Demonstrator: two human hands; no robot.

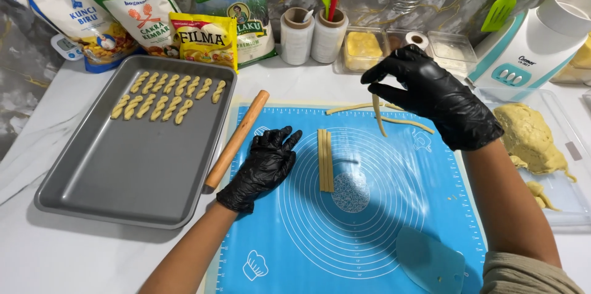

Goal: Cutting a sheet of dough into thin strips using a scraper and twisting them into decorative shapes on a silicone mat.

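My right hand (434, 94), in a black glove, pinches the top of a thin strip of pale dough (378, 116) that hangs down over the blue silicone baking mat (381, 208). My left hand (263, 166), also gloved, rests flat on the mat with fingers spread, holding nothing. Just to its right lie three dough strips (325, 160) side by side. More loose strips (409, 121) lie on the mat behind the hanging one.
A wooden rolling pin (237, 139) lies along the mat's left edge. A grey baking tray (123, 165) at left holds several twisted dough pieces (167, 95). A dough lump (529, 137) sits at right, a blue scraper (429, 260) at front. Bags, film rolls, containers and an appliance line the back.
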